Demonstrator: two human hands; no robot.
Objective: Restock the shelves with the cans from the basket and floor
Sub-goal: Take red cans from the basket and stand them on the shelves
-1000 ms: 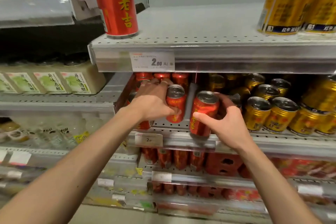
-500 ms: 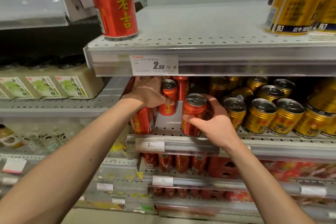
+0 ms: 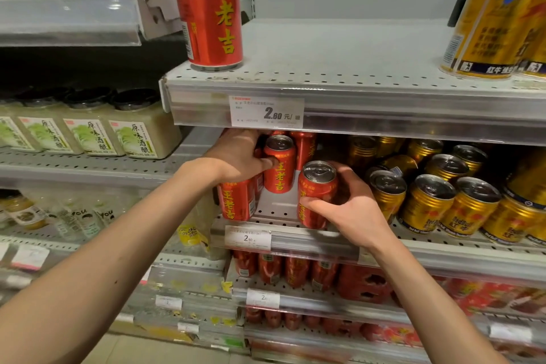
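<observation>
Cans are going deeper onto the middle shelf (image 3: 283, 210) than they were a second ago. Our left hand (image 3: 236, 156) has carried its red can (image 3: 279, 167) from the near part of the shelf back toward the far row of red cans, and the fingers are still wrapped around it, thumb across the label. Our right hand (image 3: 345, 210) has drawn its own red can (image 3: 316, 195) a little to the left and nearer the front lip, where it now stands close to upright, less tilted than before; the fingers and thumb clasp its side and far face. A third red can (image 3: 236, 199) stands at the near left corner, just below our left wrist, and the gold cans (image 3: 428, 201) fill the right of the same shelf.

We judge that both cans are being seated in the red section, one in the far rank and one in front, with bare shelf between them. Neither hand has let go yet. The upper shelf (image 3: 339, 74) holds only one tall red can (image 3: 209, 6) at its left, so it looks like room for later stock. We cannot see the basket or the floor cans here.
</observation>
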